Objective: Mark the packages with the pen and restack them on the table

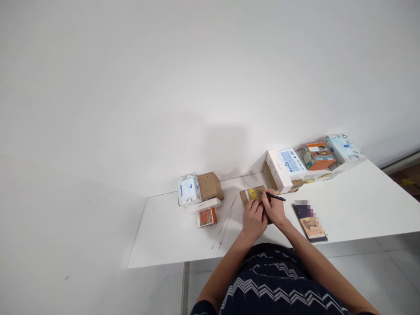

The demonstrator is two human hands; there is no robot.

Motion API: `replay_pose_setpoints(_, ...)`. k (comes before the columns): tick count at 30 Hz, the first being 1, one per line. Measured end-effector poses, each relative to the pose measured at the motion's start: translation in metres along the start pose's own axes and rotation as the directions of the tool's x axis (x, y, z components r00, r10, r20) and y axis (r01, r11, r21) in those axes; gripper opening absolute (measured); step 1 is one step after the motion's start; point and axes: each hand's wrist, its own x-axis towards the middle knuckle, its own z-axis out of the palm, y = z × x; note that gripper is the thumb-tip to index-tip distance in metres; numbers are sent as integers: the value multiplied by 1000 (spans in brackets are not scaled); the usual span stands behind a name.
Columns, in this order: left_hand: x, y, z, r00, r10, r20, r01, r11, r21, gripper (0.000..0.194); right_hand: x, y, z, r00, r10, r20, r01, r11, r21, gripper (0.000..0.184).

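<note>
My right hand (274,210) is closed around a black pen (275,197), which slants across above a small brown cardboard box (244,197). Yellow and white strips run over the top of this box. Lying on the near part of the same box, my left hand (254,218) has its fingers laid down flat and close to the right hand. My hands cover much of the box, and the pen's tip is hard to make out. Right of my hands a phone (310,222) in a patterned case lies on the white table (367,205).
To the left stand a blue-white tissue pack (189,191), a brown carton (210,186), a flat white box (210,203) and a small orange box (206,217). At the right rear are a white box (279,171), an orange box (318,156) and another tissue pack (345,148), along the wall.
</note>
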Motion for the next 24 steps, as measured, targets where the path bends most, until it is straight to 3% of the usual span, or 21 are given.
replay_pose_setpoints(5,2,2,-4,1000,-17,8,17,1000,-4,21,-8,1,-3,994,38,-98,-27,993,111,21)
replay_pose_setpoints(9,3,4,-6,999,-28,26,28,1000,-6,20,-24,7,-20,958,212,-194,-131,923,363,23)
replay_pose_setpoints(12,4,5,-7,1000,-25,13,25,1000,-4,20,-35,23,-38,931,293,-219,-197,906,375,27)
replay_pose_setpoints(15,4,5,-7,1000,-19,3,19,1000,-1,20,-43,53,-46,887,461,-17,-447,867,218,31)
replay_pose_setpoints(18,4,5,-7,1000,-20,-3,20,1000,-4,19,-52,90,-39,745,632,214,-655,754,50,30)
replay_pose_setpoints(21,4,5,-8,1000,-22,3,22,1000,-5,19,-61,119,-24,663,697,273,-719,694,-27,29)
replay_pose_setpoints(24,4,5,-9,1000,-16,10,17,1000,-4,19,-66,137,-12,621,733,278,-736,667,-115,30)
